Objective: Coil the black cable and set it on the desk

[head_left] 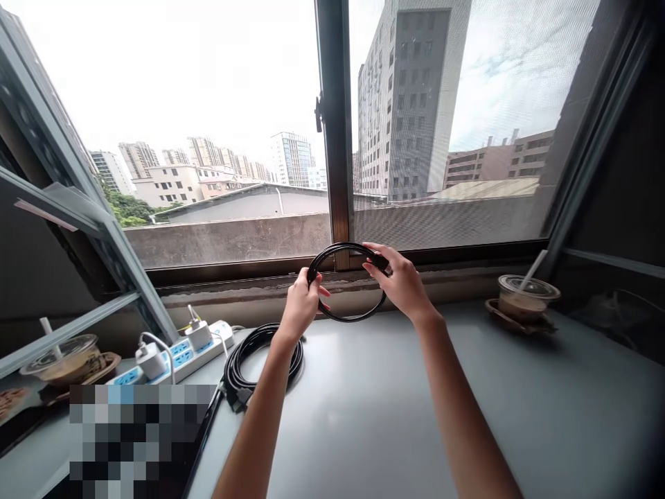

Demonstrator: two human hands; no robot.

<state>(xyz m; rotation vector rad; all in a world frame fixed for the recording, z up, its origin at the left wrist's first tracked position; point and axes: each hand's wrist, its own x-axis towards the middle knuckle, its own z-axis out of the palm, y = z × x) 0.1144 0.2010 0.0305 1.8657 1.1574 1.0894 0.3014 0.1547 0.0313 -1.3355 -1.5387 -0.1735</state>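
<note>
A black cable (349,319), wound into a round coil, is held up above the far part of the table. My left hand (303,303) is closed around the left side of the coil. At its upper right, my right hand (399,278) grips the cable with thumb and fingers, near a dark thicker part that may be a plug. A second, thicker coil of black cable (233,364) lies on the table left of my left forearm, with a connector at its near end. My left forearm partly covers this coil.
A white power strip (200,357) with plugged-in adapters stands at the left. One lidded drink cup (527,296) sits far right, another cup (65,357) far left. A grey metal frame (138,277) rises at left. Behind the grey table (358,416) is a window. A pixelated patch hides the lower left.
</note>
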